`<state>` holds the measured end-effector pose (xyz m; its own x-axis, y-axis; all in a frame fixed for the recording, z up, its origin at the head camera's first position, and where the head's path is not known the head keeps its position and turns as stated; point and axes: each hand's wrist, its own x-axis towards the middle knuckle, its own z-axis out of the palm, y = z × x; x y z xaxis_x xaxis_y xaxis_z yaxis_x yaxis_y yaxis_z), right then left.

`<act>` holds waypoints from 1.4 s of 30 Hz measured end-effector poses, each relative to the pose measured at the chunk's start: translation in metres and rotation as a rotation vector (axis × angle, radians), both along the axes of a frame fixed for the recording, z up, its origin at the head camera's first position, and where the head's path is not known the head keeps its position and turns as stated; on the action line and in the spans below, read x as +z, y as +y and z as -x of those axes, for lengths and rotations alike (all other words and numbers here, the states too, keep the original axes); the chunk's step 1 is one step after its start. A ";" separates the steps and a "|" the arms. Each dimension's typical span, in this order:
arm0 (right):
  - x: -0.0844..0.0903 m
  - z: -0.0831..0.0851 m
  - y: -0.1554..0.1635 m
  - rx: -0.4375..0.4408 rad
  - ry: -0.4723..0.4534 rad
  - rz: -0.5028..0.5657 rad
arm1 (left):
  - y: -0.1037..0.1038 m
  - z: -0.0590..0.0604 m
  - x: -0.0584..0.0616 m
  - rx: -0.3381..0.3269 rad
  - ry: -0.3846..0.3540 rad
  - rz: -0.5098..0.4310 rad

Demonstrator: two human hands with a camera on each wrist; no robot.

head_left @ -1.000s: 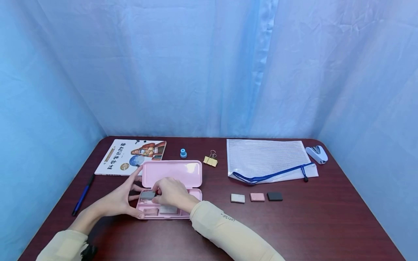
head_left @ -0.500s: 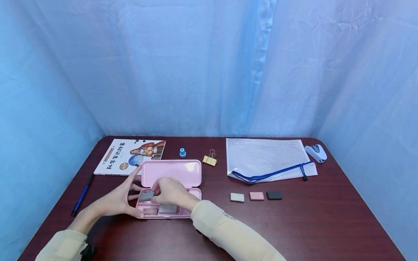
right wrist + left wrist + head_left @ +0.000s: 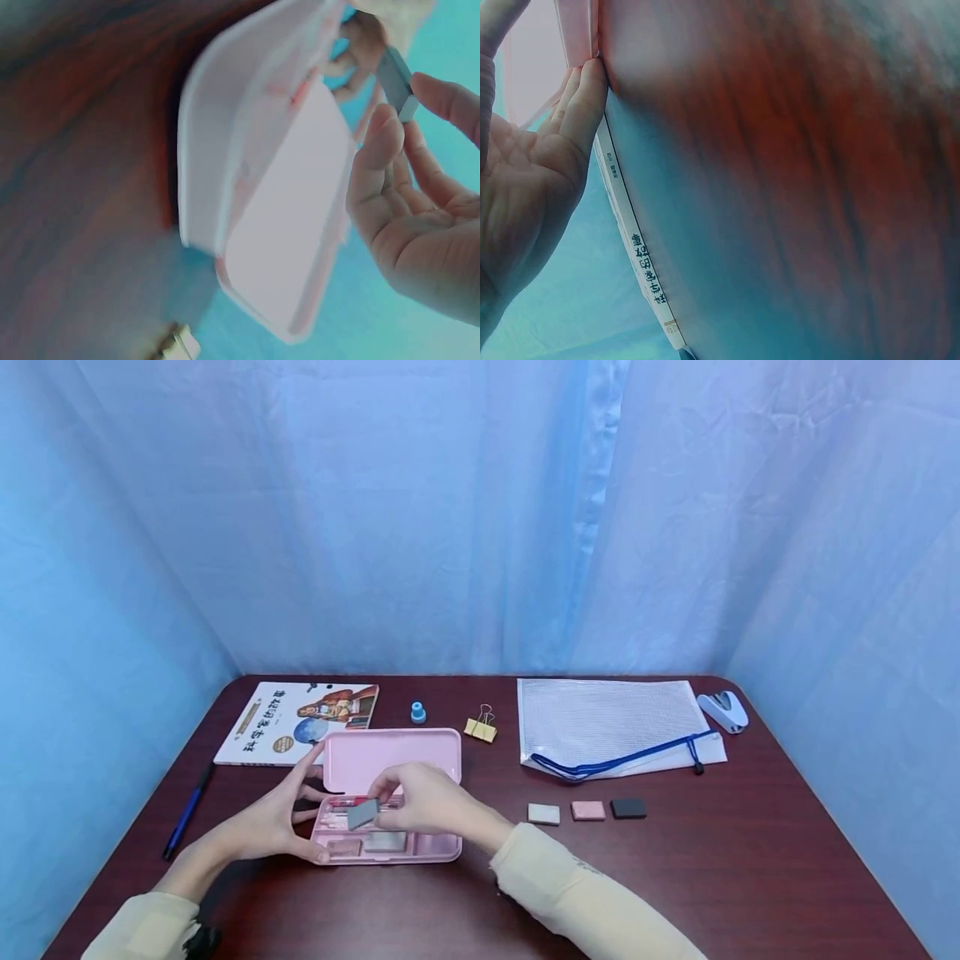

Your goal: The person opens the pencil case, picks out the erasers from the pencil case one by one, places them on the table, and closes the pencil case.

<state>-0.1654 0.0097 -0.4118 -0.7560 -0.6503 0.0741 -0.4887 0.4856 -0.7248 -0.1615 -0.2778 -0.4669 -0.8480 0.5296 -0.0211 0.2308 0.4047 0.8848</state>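
My right hand (image 3: 429, 797) pinches a small grey block-shaped eraser (image 3: 362, 815) between thumb and fingertips, tilted above the open pink pencil case (image 3: 393, 752). The right wrist view shows the same eraser (image 3: 395, 79) held clear of the case. At the case's left end, my left hand (image 3: 262, 820) is spread, its thumb at the front edge and its fingers along the side and lid. Inside the front compartments lie a pinkish block (image 3: 344, 847) and a whitish block (image 3: 385, 842). A red pen (image 3: 347, 802) and other thin items, partly hidden, lie in the rear compartment.
White, pink and black blocks (image 3: 628, 809) form a row to the right. Behind are a book (image 3: 277, 727), a small blue item (image 3: 417, 713), a yellow binder clip (image 3: 480, 730), a mesh zip pouch (image 3: 607, 722) and a light-blue stapler (image 3: 723, 712). A blue pen (image 3: 187, 814) lies left.
My right hand has lifted the grey eraser from the case's rear left part and moved it to the right. The left hand stays at the case's left end.
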 end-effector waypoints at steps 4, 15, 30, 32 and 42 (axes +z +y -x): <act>0.013 -0.008 0.026 0.033 -0.036 0.053 | 0.000 -0.001 -0.001 0.011 -0.006 0.007; 0.026 -0.021 0.111 -0.051 -0.073 0.102 | 0.001 -0.001 0.000 0.012 0.002 0.008; 0.007 -0.048 0.197 -0.124 -0.207 0.078 | 0.000 0.000 -0.002 0.012 0.000 0.006; 0.004 -0.048 0.204 -0.131 -0.212 0.069 | 0.000 -0.001 -0.002 0.013 0.005 0.009; -0.017 -0.043 0.220 -0.138 -0.255 0.000 | 0.001 0.000 0.000 0.006 -0.010 -0.017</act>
